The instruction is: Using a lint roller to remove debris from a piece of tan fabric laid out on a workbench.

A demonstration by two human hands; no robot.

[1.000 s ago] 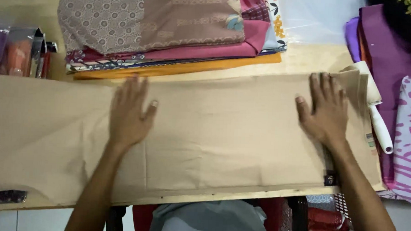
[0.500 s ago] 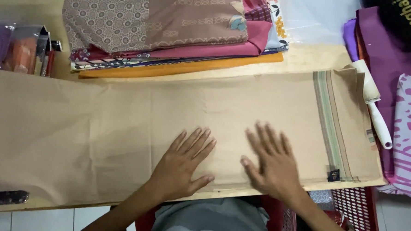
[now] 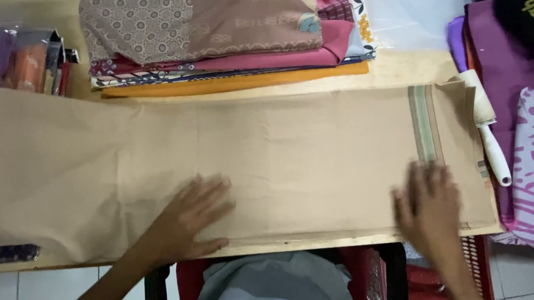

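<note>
A long tan cloth (image 3: 279, 150) lies spread flat across a wooden table (image 3: 396, 68), with a green and brown striped band near its right end. My left hand (image 3: 189, 218) rests flat on the cloth near its front edge, fingers spread. My right hand (image 3: 429, 205) presses flat on the cloth's right end, just below the striped band, and looks blurred. Neither hand holds anything.
A stack of folded patterned fabrics (image 3: 224, 34) sits at the back of the table. Purple and pink cloths (image 3: 520, 119) lie at the right beside a white roller handle (image 3: 492, 151). Packaged items (image 3: 25, 58) stand at the left. A red basket (image 3: 478, 267) sits below.
My hands slid from the cloth's outer ends to the middle front, then apart again. The right hand has now gone back toward the striped end; the left shifted slightly left.
</note>
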